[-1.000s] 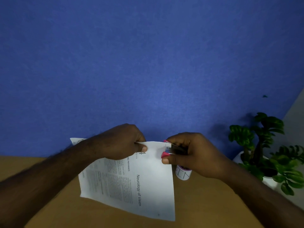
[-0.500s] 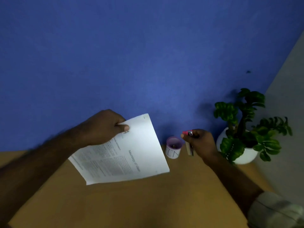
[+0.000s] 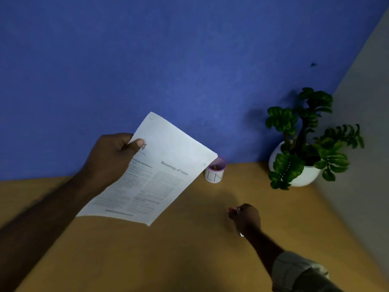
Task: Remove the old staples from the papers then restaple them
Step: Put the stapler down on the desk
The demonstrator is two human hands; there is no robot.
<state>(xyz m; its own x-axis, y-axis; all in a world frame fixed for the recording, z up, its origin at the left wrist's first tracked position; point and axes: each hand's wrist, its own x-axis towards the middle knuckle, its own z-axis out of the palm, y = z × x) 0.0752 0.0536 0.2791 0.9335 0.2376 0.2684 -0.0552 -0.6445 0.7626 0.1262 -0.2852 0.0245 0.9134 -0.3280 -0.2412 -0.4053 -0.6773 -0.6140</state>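
My left hand [image 3: 112, 157] pinches the stapled papers [image 3: 160, 171] at their upper left edge and holds them tilted above the table. The top page reads "Neurology of Vision", and a short staple line shows at its top corner. My right hand [image 3: 245, 218] is low over the wooden table [image 3: 189, 260], right of the papers, closed around a small pink and metal stapler [image 3: 233, 210] that is mostly hidden in the fist. A bit of metal shows below the wrist.
A small white cup with a purple rim [image 3: 215, 170] stands by the blue wall, just behind the papers' right corner. A potted green plant in a white pot [image 3: 303, 148] fills the far right corner. A grey wall runs along the right.
My right hand has taken the stapler off the papers' corner, gone to the cup and then come down toward me over the table. My left hand lifted and turned the papers.
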